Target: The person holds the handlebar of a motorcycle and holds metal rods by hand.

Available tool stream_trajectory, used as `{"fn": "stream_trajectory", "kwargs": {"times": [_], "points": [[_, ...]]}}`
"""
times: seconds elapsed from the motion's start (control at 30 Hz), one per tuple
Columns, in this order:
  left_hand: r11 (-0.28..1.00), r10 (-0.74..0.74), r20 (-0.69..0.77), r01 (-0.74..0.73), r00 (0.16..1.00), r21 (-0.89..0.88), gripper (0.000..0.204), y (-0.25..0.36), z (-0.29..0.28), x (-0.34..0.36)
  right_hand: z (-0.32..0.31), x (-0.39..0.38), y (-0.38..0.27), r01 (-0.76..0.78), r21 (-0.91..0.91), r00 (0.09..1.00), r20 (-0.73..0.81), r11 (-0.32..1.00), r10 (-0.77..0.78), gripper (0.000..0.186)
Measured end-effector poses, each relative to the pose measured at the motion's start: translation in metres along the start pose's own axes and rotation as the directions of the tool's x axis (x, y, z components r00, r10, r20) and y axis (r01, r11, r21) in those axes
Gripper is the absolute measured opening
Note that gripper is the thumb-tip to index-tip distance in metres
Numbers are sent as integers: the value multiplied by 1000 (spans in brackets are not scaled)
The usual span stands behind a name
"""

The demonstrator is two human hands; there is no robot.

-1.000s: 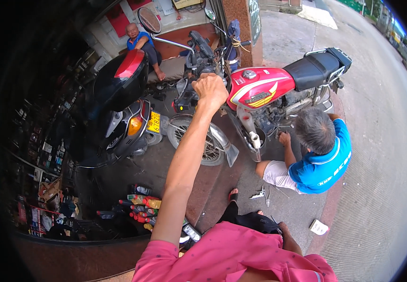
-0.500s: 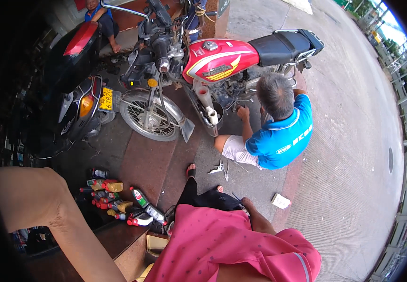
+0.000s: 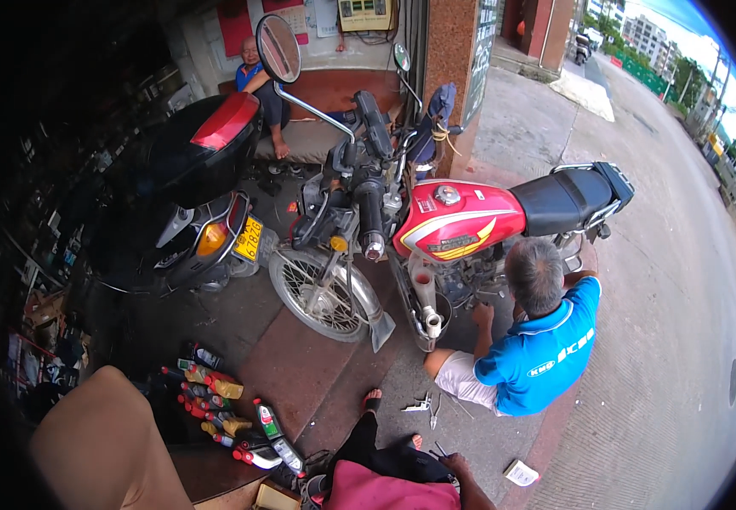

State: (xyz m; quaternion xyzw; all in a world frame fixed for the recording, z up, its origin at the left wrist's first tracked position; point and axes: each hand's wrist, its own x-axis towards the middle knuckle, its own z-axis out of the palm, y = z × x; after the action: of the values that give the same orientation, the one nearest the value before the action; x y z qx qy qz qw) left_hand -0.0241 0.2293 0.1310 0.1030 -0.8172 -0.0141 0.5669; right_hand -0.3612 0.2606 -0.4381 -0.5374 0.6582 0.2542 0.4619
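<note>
My right hand (image 3: 456,464) rests low by my dark-trousered knee, fingers closed round a thin dark rod (image 3: 441,448) whose kind I cannot make out. My bent left arm (image 3: 106,442) fills the lower left, and its hand lies outside the picture. Ahead of my feet, metal hand tools (image 3: 423,406) lie on the paving. Beyond them a person in a blue shirt (image 3: 542,361) crouches beside a red motorcycle (image 3: 461,217), with one hand (image 3: 483,314) near its engine. A pale funnel-like tube (image 3: 426,293) stands against the motorcycle's lower front.
Several oil bottles (image 3: 215,387) lie at the lower left, near an open metal tin (image 3: 276,497). A dark scooter (image 3: 206,234) stands left of the motorcycle's front wheel (image 3: 321,293). Another person (image 3: 266,89) sits at the back. A white packet (image 3: 521,473) lies on the right.
My view has tilted up, so the scene sits lower and further right, and less of my pink shirt shows. My right hand still holds the thin rod by my knee.
</note>
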Motion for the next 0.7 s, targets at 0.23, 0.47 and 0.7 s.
{"fn": "stream_trajectory", "kwargs": {"times": [0.23,0.47,0.7], "points": [[992,-3,-40,8,999,127,51,-10,-10,6,-6,-11,10,0,22,999,-46,1000,1,48],[986,51,5,-51,999,158,49,-18,8,-8,-5,1,2,-56,44,997,-41,997,58,53],[984,103,24,-105,994,146,48,-27,25,-11,-28,-14,-18,-4,81,999,-51,997,8,47]]}}
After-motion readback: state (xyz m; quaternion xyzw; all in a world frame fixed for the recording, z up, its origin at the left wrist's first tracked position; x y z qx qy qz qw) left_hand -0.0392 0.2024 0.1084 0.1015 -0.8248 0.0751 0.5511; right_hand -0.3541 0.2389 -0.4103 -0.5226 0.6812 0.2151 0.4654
